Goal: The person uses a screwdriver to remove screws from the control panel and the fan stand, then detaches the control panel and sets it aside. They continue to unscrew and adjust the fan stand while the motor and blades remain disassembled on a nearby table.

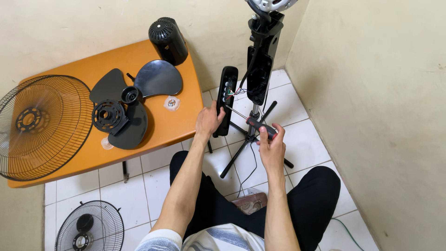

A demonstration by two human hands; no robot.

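Note:
My left hand (208,120) grips a long black control-panel cover (227,95) of a standing fan, held upright with coloured wires running from it to the fan's black body (259,69). My right hand (271,145) holds a screwdriver (260,127) with a black and red handle; its metal shaft points up-left toward the cover. The fan's pole and black tripod legs (237,155) stand on the white tiled floor right in front of my knees.
An orange table (162,125) at left carries a black fan blade (127,104), a motor housing cap (167,39), a round black locking ring (108,116) and a wire grille (42,125). A second grille (90,226) lies on the floor. Walls close in at right.

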